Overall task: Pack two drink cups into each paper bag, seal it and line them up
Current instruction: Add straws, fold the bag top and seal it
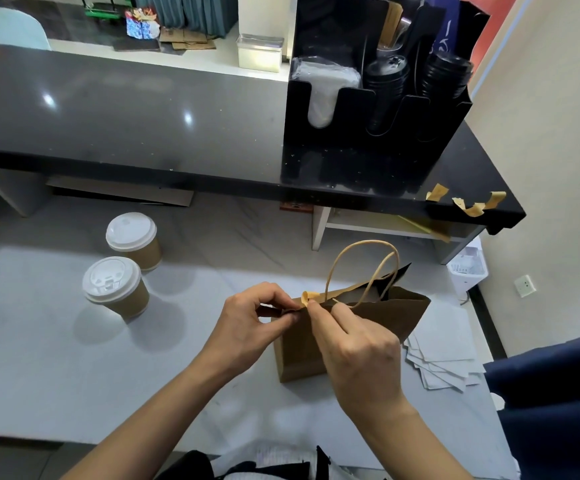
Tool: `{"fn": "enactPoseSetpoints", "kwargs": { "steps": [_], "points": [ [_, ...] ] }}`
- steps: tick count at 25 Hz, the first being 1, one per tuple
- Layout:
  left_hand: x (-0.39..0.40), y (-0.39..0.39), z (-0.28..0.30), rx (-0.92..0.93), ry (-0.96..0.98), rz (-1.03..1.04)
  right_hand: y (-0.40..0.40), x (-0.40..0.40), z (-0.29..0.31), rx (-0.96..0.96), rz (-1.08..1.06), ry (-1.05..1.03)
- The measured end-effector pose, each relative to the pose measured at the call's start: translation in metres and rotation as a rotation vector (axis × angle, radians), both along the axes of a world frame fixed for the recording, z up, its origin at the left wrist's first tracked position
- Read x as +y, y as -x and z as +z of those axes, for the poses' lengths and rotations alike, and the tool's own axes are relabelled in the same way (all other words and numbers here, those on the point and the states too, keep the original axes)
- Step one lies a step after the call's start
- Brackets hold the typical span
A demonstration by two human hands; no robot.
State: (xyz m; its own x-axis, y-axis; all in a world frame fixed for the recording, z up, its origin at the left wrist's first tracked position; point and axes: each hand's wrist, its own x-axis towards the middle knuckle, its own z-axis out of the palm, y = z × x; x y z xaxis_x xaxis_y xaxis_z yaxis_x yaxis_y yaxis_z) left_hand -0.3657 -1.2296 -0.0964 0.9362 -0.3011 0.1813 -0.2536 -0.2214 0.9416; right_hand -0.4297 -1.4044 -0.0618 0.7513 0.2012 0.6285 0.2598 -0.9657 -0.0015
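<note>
Head view. I see the bag [350, 337] standing upright on the grey surface [56, 375], right of centre, with its top edges pressed together and both handles [361, 268] looped up above the mouth.

My left hand [247, 327] is at the bag's top left corner. Its fingers [274, 299] are curled, thumb and fingertips pinched on the top edge.

My right hand [357, 348] sits in front of the bag, just beside the left hand. Its thumb and forefinger pinch a tan strip [309, 296] that curls up from the bag's top edge. The remaining fingers are folded in.

Two cups [122, 268] with white lids stand on the surface to the left, well apart from the bag and close to each other.

A stack of white papers [444, 365] lies on the surface behind and to the right of the bag.

On the raised dark counter [125, 112] stands a black organiser [368, 140] holding lids. Loose tan strips [468, 202] hang on the counter's right edge.
</note>
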Motion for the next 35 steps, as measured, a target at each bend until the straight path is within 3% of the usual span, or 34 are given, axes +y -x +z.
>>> {"fn": "enactPoseSetpoints", "kwargs": {
  "steps": [8,15,35],
  "points": [
    [-0.001,0.001,0.003,0.006,-0.003,0.009,0.001,0.001,-0.001,0.068,0.029,0.074],
    [-0.002,0.004,0.01,-0.119,-0.071,-0.056,-0.003,0.005,-0.004,0.081,0.029,0.045],
    [-0.008,0.001,0.014,-0.147,-0.376,-0.046,-0.005,-0.003,-0.021,0.054,0.053,-0.012]
  ]
}}
